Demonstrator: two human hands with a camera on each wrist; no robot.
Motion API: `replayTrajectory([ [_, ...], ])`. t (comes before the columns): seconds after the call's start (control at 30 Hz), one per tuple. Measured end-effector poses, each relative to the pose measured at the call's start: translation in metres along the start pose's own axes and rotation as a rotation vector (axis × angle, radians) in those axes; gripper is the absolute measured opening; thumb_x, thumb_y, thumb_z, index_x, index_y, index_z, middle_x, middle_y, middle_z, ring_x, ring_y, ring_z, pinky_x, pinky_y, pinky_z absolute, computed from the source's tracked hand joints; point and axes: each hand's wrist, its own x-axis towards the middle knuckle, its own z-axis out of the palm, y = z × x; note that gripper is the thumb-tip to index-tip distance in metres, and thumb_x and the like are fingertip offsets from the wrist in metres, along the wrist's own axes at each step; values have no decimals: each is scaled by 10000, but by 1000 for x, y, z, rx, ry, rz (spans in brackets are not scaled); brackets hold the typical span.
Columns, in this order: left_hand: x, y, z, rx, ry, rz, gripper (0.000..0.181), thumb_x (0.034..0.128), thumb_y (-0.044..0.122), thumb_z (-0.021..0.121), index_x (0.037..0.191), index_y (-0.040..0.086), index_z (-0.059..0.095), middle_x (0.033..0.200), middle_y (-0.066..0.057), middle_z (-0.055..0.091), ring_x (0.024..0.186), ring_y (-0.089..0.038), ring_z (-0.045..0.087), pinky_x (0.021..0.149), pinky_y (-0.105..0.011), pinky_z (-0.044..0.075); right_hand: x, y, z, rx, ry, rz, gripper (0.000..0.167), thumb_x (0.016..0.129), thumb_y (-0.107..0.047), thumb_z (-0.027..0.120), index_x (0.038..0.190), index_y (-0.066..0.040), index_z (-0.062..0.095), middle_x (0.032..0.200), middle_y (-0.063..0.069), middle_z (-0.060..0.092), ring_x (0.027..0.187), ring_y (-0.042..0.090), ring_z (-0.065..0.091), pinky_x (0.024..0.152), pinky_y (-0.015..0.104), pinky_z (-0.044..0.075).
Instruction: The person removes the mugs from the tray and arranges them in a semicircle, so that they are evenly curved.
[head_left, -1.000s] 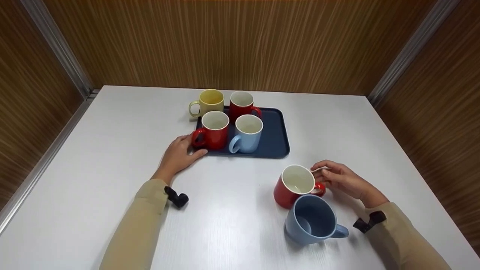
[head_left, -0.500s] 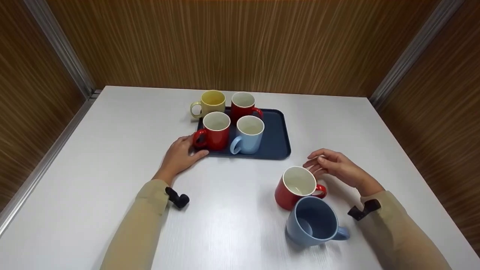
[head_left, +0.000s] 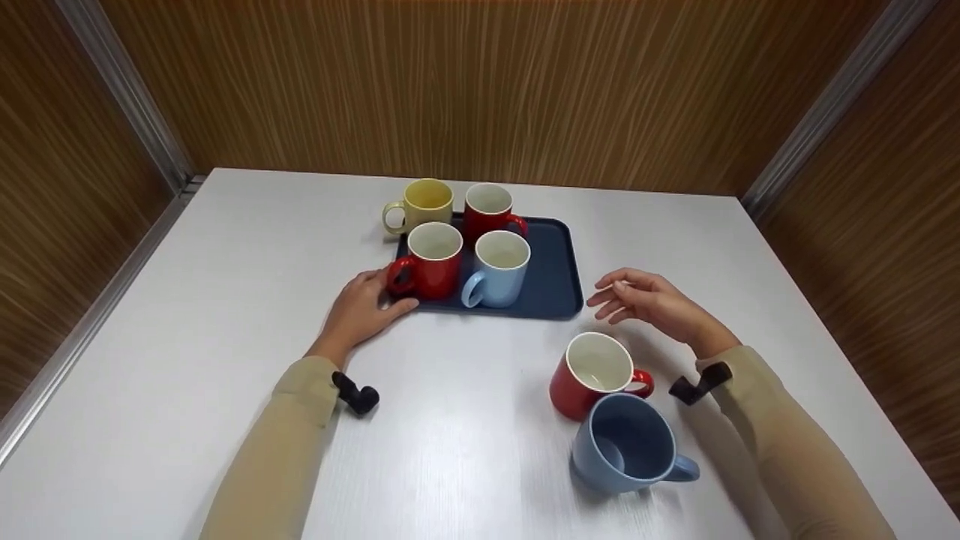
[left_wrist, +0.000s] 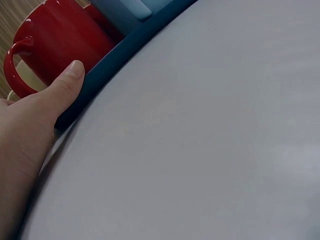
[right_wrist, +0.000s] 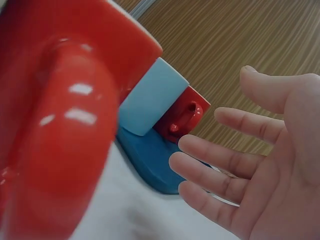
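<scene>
We see a dark blue tray (head_left: 555, 270) on a white table (head_left: 450, 465); 4 mugs are on it or at its edge; the front red mug (head_left: 440, 280) is in its near left corner, the light blue mug (head_left: 502, 286) just right of that, the back red mug (head_left: 482, 223) behind them, and the yellow mug (head_left: 429, 219) at its far left corner; the left hand (head_left: 360, 309) is at the tray's near left corner, thumb resting on the rim; some fingers are hidden, so we can't tell how they grip; the right hand (head_left: 652, 301) is just right of the tray, its fingers spread and a little bent, with only air between them; 2 more mugs stand near the tray's near right corner, the loose red mug (head_left: 576, 388) closer to it, the gray-blue mug (head_left: 600, 459) farther; we can't tell if these 2 touch.
</scene>
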Motion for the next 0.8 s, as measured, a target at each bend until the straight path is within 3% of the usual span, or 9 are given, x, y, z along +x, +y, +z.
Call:
replayTrajectory([
  [0.3,-1,2,1,-1,10,5,822,780,676,553,1361,100,469,1250,-113,567,1195,-295,461,1000,-473,359,25,-5,-3,25,56,82,384,971,-277,487,1211,23,480,1199,301,538,997,354,600,875,445,476],
  [0.4,-1,3,1,-5,15,19,811,787,654,569,1353,81,475,1248,-123,569,1195,-304,459,1004,-477,351,32,-7,-4,23,76,88,429,966,-291,495,1224,50,457,1203,295,541,1002,358,598,870,435,480],
  [0.57,0,4,0,-2,6,23,803,792,644,573,1359,85,472,1267,-121,560,1204,-301,452,1013,-470,342,40,-12,-3,25,102,94,352,957,-319,505,1183,-49,521,1201,255,563,1016,354,592,874,425,478],
  [0.8,-1,-1,-2,4,10,13,828,784,677,546,1366,94,465,1250,-132,564,1187,-303,462,1004,-467,353,53,-18,-1,31,119,79,410,945,-356,515,1199,-35,497,1200,255,560,1044,376,574,885,434,467],
])
